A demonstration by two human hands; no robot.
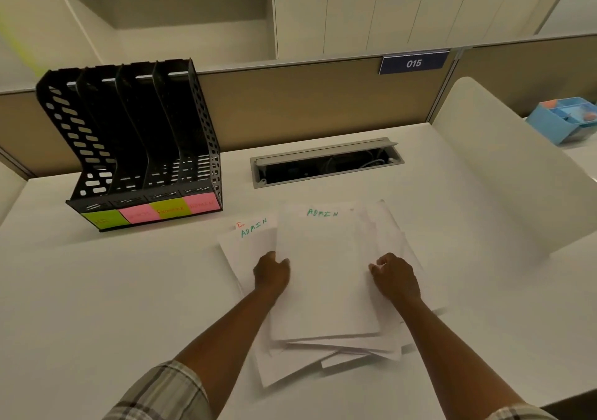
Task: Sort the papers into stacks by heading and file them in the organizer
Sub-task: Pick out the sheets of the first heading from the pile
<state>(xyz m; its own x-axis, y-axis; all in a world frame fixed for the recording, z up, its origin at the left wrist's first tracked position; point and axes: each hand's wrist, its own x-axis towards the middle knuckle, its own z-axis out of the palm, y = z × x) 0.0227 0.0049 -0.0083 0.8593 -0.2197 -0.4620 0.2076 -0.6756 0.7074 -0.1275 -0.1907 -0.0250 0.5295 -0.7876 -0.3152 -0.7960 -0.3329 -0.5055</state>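
A loose pile of white papers (326,274) lies on the white desk in front of me. The top sheet reads ADMIN in green. A second sheet headed ADMIN (248,242) sticks out from under it on the left. My left hand (270,274) grips the left edge of the top sheets, thumb over the paper. My right hand (395,276) grips the right edge with curled fingers. The black file organizer (135,141) stands at the back left, its slots without papers, with green and pink sticky labels along its front.
An open cable tray (326,161) is set in the desk behind the pile. A white divider panel (504,167) rises on the right, with a blue box (563,122) beyond it. A tan partition with sign 015 (413,63) runs along the back.
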